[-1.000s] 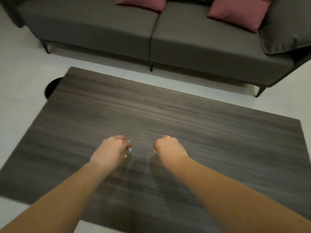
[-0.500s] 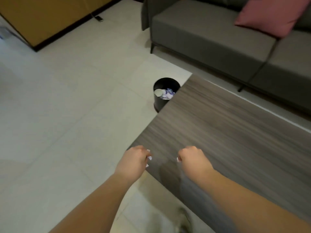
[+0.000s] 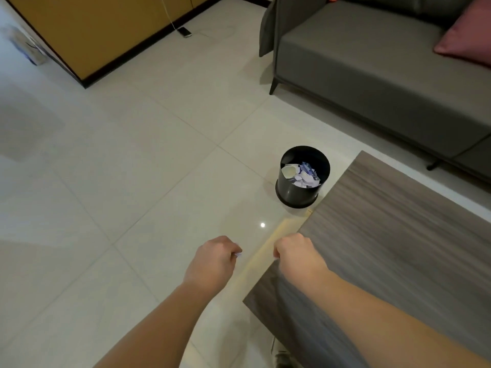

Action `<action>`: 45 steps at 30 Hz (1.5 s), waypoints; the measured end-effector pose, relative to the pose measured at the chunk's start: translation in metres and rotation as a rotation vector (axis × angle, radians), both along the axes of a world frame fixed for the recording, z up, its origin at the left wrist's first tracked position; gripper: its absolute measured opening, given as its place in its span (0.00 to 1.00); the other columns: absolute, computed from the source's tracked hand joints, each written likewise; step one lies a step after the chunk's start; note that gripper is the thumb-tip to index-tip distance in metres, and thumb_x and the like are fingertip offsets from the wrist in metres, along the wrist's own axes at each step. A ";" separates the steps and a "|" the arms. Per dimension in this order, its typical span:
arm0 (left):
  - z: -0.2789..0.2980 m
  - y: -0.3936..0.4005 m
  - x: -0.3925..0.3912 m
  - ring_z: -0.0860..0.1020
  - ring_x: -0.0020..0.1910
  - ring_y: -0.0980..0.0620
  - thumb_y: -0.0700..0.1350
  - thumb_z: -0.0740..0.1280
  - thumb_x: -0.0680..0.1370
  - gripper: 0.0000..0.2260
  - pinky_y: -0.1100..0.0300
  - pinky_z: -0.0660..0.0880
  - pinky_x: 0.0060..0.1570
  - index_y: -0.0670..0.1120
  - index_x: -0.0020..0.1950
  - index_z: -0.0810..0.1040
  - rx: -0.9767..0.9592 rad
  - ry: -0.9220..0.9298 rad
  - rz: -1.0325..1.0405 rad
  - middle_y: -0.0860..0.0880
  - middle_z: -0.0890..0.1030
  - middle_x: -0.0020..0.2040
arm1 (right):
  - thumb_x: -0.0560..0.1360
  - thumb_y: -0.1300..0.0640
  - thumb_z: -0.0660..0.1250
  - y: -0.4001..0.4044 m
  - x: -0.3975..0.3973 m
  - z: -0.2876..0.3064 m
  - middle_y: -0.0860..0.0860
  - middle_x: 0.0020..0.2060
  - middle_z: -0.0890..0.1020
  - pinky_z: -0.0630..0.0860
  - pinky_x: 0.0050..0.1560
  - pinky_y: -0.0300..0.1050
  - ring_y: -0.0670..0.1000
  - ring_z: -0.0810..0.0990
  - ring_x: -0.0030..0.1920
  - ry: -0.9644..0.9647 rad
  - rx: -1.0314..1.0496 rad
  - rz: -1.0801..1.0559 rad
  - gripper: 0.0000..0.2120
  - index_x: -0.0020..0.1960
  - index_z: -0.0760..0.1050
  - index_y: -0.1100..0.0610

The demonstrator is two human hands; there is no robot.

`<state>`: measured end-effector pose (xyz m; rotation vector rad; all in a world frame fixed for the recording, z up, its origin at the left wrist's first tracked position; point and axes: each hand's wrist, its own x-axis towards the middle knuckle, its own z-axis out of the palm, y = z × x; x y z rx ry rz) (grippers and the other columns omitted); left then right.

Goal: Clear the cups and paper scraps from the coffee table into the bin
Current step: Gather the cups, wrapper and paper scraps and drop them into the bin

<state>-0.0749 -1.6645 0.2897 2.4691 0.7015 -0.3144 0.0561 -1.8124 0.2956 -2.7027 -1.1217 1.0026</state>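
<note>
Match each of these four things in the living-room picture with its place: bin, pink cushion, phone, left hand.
Things:
1. bin
2. pink cushion
3. phone
4. left hand

Places:
A. on the grey sofa
B. on the floor by the wooden cabinet
C. on the floor at the coffee table corner
D. over the floor tiles, beside the table edge

Pairs: 1-C, 2-A, 3-B, 4-D
</note>
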 end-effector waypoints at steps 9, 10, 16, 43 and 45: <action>-0.017 0.111 0.046 0.80 0.50 0.54 0.40 0.63 0.79 0.11 0.62 0.76 0.51 0.48 0.53 0.84 -0.009 -0.018 -0.153 0.53 0.81 0.51 | 0.73 0.71 0.56 0.086 0.029 -0.020 0.55 0.52 0.74 0.76 0.51 0.50 0.57 0.74 0.49 0.059 -0.022 -0.069 0.16 0.54 0.76 0.57; -0.019 0.128 0.049 0.80 0.50 0.54 0.40 0.63 0.79 0.10 0.63 0.75 0.51 0.48 0.53 0.84 0.002 -0.027 -0.180 0.53 0.81 0.50 | 0.73 0.71 0.56 0.098 0.031 -0.023 0.55 0.52 0.74 0.76 0.51 0.51 0.58 0.75 0.51 0.060 -0.033 -0.083 0.16 0.54 0.76 0.57; -0.033 0.244 0.076 0.79 0.51 0.56 0.40 0.63 0.79 0.11 0.70 0.70 0.51 0.49 0.54 0.84 -0.006 -0.035 -0.261 0.54 0.81 0.52 | 0.75 0.68 0.56 0.190 0.038 -0.050 0.54 0.53 0.73 0.76 0.54 0.50 0.55 0.75 0.52 0.080 -0.053 -0.232 0.15 0.55 0.75 0.55; -0.065 0.348 0.411 0.77 0.52 0.59 0.44 0.61 0.80 0.12 0.74 0.67 0.51 0.54 0.57 0.82 -0.072 0.087 -0.740 0.57 0.79 0.53 | 0.79 0.60 0.59 0.286 0.277 -0.091 0.49 0.53 0.76 0.77 0.52 0.40 0.48 0.78 0.49 0.218 0.029 -0.858 0.11 0.56 0.76 0.52; -0.064 0.333 0.442 0.77 0.51 0.60 0.45 0.61 0.80 0.12 0.73 0.67 0.51 0.54 0.57 0.82 -0.091 0.071 -0.809 0.58 0.79 0.53 | 0.79 0.61 0.58 0.275 0.297 -0.089 0.50 0.50 0.77 0.75 0.47 0.41 0.49 0.78 0.47 0.201 0.031 -0.925 0.10 0.51 0.77 0.53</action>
